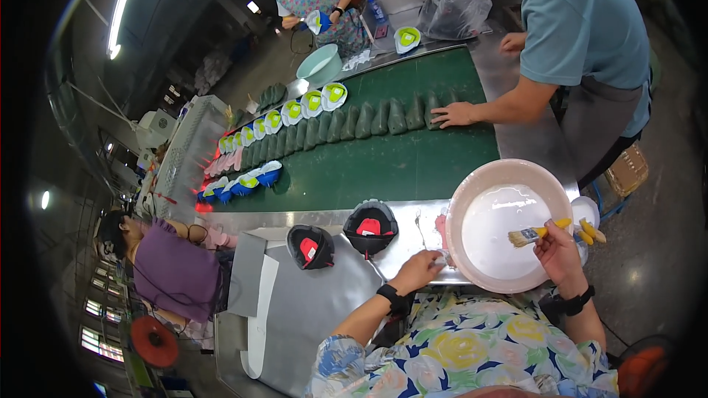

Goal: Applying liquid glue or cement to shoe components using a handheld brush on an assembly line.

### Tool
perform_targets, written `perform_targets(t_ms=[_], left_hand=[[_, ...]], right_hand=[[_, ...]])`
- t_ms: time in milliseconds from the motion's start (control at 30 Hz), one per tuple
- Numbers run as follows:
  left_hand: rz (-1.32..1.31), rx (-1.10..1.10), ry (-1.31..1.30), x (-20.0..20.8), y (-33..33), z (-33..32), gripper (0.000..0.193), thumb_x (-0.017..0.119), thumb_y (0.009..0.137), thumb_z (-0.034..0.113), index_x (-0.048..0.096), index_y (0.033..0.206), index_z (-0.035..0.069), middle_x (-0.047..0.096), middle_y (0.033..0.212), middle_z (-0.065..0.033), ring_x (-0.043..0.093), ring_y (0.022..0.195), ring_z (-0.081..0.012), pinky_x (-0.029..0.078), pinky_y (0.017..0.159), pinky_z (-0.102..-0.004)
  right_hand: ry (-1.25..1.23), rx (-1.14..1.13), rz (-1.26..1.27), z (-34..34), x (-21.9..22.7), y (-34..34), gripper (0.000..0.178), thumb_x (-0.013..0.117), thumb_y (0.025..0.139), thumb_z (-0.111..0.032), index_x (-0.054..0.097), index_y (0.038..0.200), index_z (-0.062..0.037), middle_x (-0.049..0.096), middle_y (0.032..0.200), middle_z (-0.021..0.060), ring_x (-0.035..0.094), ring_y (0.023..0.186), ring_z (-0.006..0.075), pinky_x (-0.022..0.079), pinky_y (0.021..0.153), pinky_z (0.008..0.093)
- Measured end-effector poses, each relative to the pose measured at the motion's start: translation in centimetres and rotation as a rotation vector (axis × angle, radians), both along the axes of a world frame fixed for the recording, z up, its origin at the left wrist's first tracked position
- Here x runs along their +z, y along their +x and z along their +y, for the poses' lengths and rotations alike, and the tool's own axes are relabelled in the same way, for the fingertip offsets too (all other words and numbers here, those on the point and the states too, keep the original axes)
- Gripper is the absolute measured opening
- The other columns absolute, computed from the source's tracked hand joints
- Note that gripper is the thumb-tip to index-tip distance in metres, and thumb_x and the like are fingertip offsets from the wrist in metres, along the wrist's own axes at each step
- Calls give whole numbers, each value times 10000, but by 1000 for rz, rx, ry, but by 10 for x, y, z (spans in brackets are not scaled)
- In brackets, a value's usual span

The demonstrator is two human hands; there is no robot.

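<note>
My right hand (560,254) grips a paintbrush (525,236) by its yellow handle, its bristles over a pale pink basin (459,210) that holds white liquid (498,222). Beside the basin's left rim, my left hand (419,269) has its fingers drawn together around a small greyish thing I cannot make out. Left of it, two black shoe uppers with red inside stand on the metal table: the nearer-to-me upper (310,248) and another upper (370,228) close to the belt.
Dark shoe lasts (361,121) and lime-lined uppers (292,111) line a green conveyor belt (442,149). A co-worker in blue (575,29) reaches a hand to the lasts. Another person holds an upper beside a mint basin (319,65); a third person (177,269) sits left. Yellow-handled brushes (590,233) lie right of my basin.
</note>
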State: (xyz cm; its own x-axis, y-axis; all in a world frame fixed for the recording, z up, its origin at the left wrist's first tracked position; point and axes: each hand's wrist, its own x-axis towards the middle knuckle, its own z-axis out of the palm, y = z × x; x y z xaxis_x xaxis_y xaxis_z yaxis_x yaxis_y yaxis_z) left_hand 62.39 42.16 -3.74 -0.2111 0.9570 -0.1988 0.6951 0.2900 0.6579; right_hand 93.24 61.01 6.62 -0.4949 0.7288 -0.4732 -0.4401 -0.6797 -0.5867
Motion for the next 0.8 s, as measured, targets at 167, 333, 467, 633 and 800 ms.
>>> perform_targets(t_ms=[167, 333, 467, 633, 800], left_hand=[[273, 254, 631, 49, -107, 80, 811, 661, 875, 158, 223, 1557, 133, 706, 941, -188, 703, 825, -360, 552, 750, -465], [-982, 806, 840, 129, -187, 170, 298, 616, 929, 105, 536, 1210, 46, 615, 792, -38, 596, 693, -157, 516, 638, -323], [-997, 232, 394, 109, -115, 158, 108, 583, 985, 180, 613, 1014, 80, 648, 852, -26, 633, 742, -142, 530, 652, -290], [-644, 161, 43, 44, -25, 57, 319, 633, 987, 191, 615, 1252, 15, 684, 989, -38, 649, 854, -111, 539, 734, -259], [-646, 344, 214, 57, -13, 28, 301, 603, 993, 146, 609, 1264, 15, 702, 984, -62, 668, 795, -106, 548, 691, -237]], right_hand=[[-56, 6, -9, 7, -11, -14, 121, 640, 973, -232, 613, 985, -114, 631, 832, -7, 601, 732, 104, 511, 697, 254], [10, 38, 96, 3, 11, -26, 106, 632, 978, -213, 625, 991, -108, 633, 833, -6, 607, 730, 109, 520, 706, 260], [-32, -57, 109, -8, 0, -9, 140, 618, 978, -196, 630, 1053, -78, 645, 894, 28, 619, 747, 136, 528, 718, 276], [-35, 22, 61, -6, -8, -4, 149, 615, 976, -192, 629, 1051, -64, 659, 907, 51, 637, 775, 143, 544, 716, 282], [51, 62, 43, -4, -2, -9, 132, 611, 986, -204, 629, 1020, -78, 666, 889, 40, 642, 772, 130, 547, 718, 273]])
